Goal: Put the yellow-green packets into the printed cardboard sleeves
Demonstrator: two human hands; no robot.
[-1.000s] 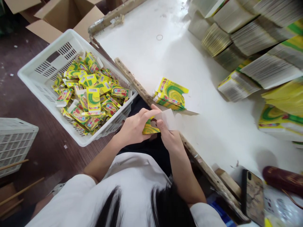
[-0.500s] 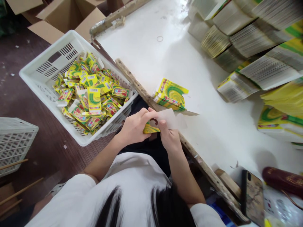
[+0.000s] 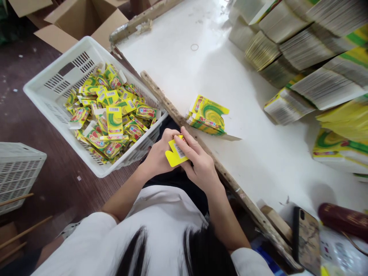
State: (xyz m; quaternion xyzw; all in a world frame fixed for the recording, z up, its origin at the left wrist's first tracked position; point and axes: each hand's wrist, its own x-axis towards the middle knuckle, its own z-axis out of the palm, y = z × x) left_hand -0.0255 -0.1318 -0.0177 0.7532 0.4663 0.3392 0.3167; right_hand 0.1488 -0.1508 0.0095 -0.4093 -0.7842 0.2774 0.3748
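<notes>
Two-handedly grips carton [image 3: 173, 157] between curled left hand [image 3: 161, 154] and curled right hand [image 3: 202, 165]; shows barcode [image 3: 179, 150], no longer white (probably nearer folded).

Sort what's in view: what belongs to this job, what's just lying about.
Seemingly in the job:
held yellow cardboard carton
white slotted plastic crate
small yellow-green printed cartons inside it
nearby yellow-green cardboard pile

Seemingly just lying about:
phone in black-edged patterned case
dark red cylindrical object
</notes>
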